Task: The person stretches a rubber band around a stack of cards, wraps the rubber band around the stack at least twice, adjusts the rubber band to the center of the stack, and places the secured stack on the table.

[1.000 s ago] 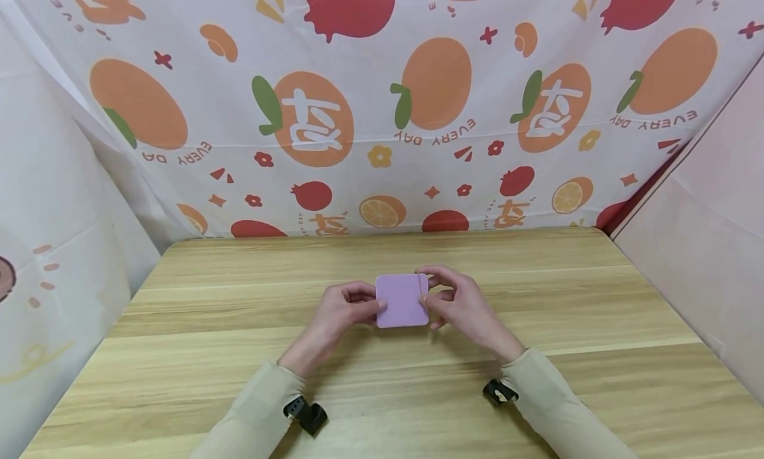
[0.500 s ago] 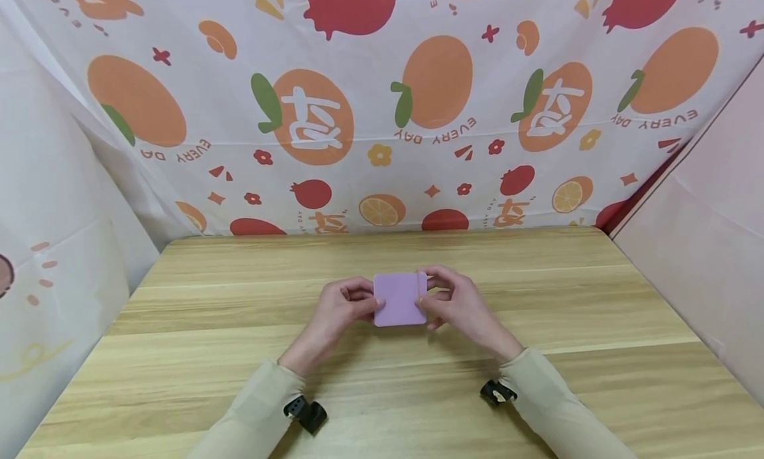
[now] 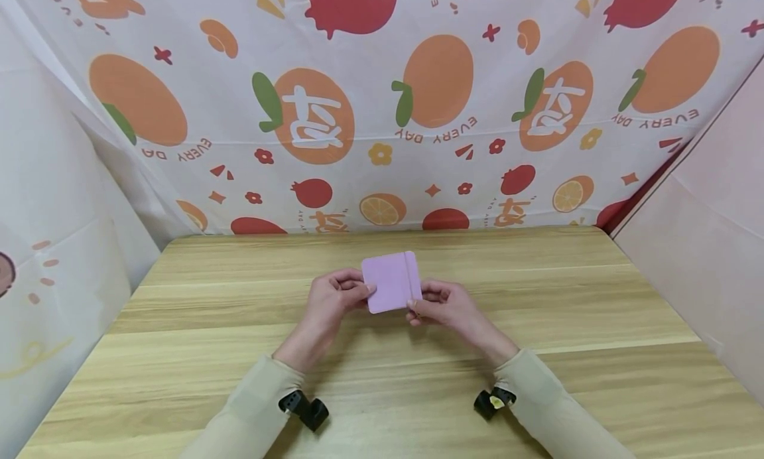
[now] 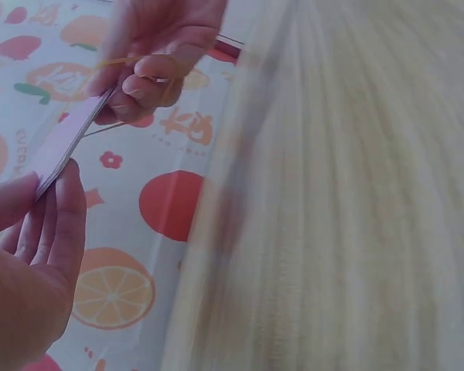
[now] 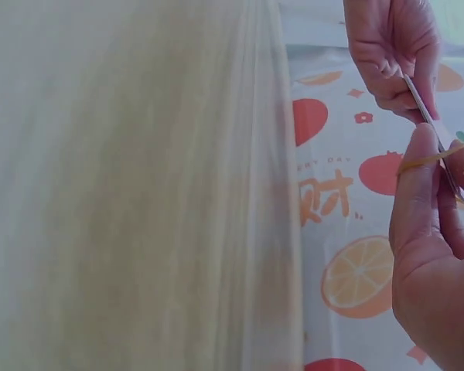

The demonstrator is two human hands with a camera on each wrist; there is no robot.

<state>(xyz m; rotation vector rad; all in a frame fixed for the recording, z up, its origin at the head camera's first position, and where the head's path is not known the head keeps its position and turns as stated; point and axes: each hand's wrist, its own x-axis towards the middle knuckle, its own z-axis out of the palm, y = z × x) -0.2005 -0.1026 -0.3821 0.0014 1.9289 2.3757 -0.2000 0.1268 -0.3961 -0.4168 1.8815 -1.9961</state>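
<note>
A thin lilac square card [image 3: 388, 283] with rounded corners is held up over the table, tilted. My left hand [image 3: 331, 300] pinches its left edge, thumb on the front face. At the lower right corner, my right hand [image 3: 450, 308] pinches it between thumb and fingers. A thin rubber band [image 3: 408, 273] crosses the card's face near the right edge. Seen from the right wrist, the yellowish rubber band [image 5: 427, 161] also loops round fingers of the right hand. The left wrist view shows the card [image 4: 69, 139] almost edge-on, with the band [image 4: 127, 59] stretched off it.
The wood-grain table [image 3: 382, 393] spreads under both hands. A fruit-print cloth [image 3: 382, 167] hangs behind its far edge, with pale cloths at the left [image 3: 60, 180] and right [image 3: 704, 200]. Black camera mounts [image 3: 304, 409] sit at both wrists.
The card has shifted left and up and tilted, its right side higher. My right hand has slid down to its lower right corner, and the band now lies farther in from the edge.
</note>
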